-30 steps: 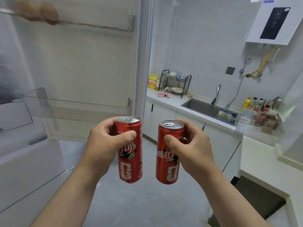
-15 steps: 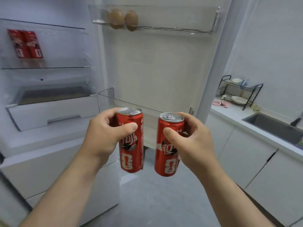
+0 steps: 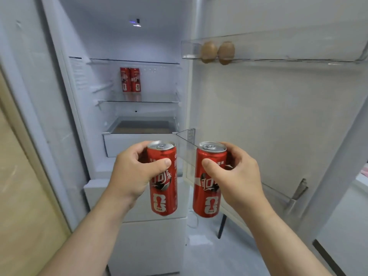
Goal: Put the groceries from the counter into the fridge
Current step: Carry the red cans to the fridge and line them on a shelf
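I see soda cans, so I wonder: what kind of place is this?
Probably a home kitchen, at an open fridge: two red cans stand on its shelf, two brown egg-like things sit in the door rack.

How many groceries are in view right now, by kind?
Red cola cans: 4, one held in the left hand, one in the right hand, two on a fridge shelf
Brown kiwi-like fruits: 2, in the upper door bin
Total: 6
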Tool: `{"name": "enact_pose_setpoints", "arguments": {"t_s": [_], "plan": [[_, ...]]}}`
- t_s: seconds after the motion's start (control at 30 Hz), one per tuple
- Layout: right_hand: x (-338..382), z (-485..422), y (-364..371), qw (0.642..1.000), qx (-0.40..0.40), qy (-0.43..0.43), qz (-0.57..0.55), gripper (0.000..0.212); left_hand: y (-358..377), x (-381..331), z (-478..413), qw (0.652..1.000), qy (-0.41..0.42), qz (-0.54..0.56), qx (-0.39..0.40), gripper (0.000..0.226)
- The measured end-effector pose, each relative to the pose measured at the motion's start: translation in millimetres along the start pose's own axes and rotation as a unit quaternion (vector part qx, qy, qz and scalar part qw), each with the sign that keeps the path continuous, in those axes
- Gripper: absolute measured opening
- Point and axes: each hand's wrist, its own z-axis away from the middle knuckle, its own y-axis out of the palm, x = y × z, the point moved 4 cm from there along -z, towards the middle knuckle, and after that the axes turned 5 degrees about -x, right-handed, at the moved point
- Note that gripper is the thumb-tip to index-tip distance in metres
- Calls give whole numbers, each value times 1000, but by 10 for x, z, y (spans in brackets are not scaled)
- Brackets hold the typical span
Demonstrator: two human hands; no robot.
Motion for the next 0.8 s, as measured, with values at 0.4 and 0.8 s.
{"name": "enact_pose_setpoints", "arguments": {"t_s": [0.4, 0.8], "plan": [[-78, -374, 567, 995, 90, -1, -41, 35, -382, -53, -147, 992, 6, -44, -120, 33], [-183, -1034, 1500, 997, 79, -10, -17, 36, -871, 262, -1148, 991, 15, -49, -121, 33]]}}
